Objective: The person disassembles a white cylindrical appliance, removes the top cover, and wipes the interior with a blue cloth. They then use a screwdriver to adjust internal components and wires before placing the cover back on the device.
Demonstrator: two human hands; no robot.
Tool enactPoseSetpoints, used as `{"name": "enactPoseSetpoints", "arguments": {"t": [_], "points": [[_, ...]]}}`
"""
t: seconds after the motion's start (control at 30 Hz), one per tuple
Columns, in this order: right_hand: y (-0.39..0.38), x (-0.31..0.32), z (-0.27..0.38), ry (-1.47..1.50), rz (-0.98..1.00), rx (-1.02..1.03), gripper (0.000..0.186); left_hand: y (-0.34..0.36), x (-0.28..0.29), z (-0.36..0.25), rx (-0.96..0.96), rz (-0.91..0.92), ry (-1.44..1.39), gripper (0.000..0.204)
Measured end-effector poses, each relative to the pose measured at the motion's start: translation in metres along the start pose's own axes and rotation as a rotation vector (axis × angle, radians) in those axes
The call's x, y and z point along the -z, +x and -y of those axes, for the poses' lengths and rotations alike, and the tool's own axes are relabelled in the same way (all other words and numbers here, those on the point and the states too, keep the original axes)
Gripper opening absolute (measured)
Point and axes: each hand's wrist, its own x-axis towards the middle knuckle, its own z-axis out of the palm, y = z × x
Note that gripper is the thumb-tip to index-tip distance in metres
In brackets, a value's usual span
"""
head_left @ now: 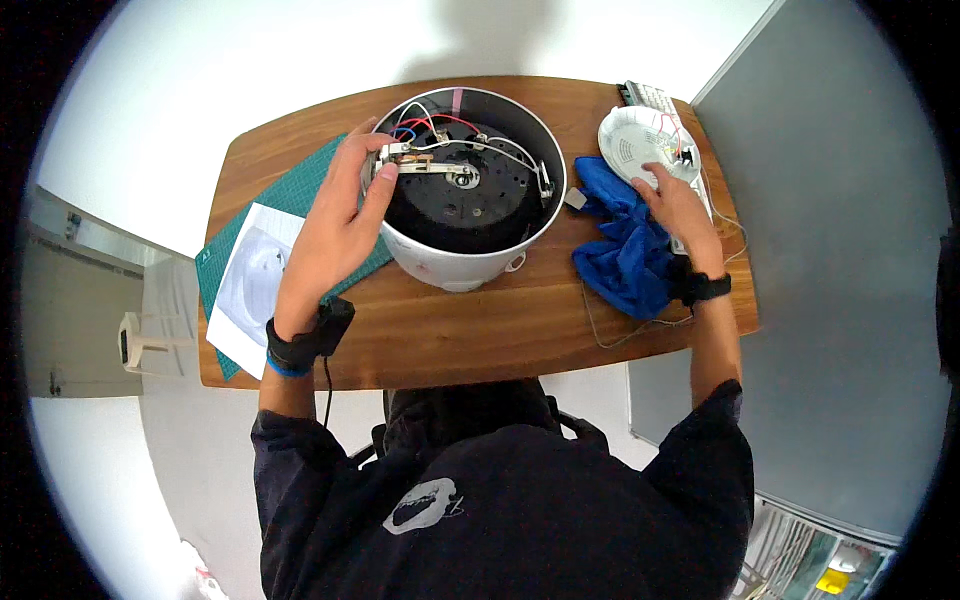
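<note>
A white round appliance body (450,262) lies bottom-up on the wooden table (480,330), its black underside with red, blue and white wires exposed. My left hand (340,215) grips its left rim, thumb and fingers at a metal bracket (425,163) across the underside. My right hand (680,205) reaches to the right and rests its fingers on a white round base cover (640,145) with small wires on it. A crumpled blue cloth (625,250) lies under and beside that hand.
A green cutting mat (300,190) with a white printed sheet (250,285) covers the table's left end. A white keyboard-like block (655,97) sits at the far right corner. A grey partition (830,250) stands close on the right. A thin cable (620,335) loops near the front edge.
</note>
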Motion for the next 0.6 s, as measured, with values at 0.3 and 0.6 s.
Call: {"name": "enactPoseSetpoints", "arguments": {"t": [0.3, 0.6], "points": [[0.017, -0.004, -0.034, -0.287, -0.117, 0.023, 0.031, -0.02, -0.01, -0.017, -0.132, -0.029, 0.092, 0.06], [0.012, 0.035, 0.012, -0.085, -0.473, -0.042, 0.056, -0.023, -0.055, -0.023, -0.276, -0.095, 0.359, 0.094]]}}
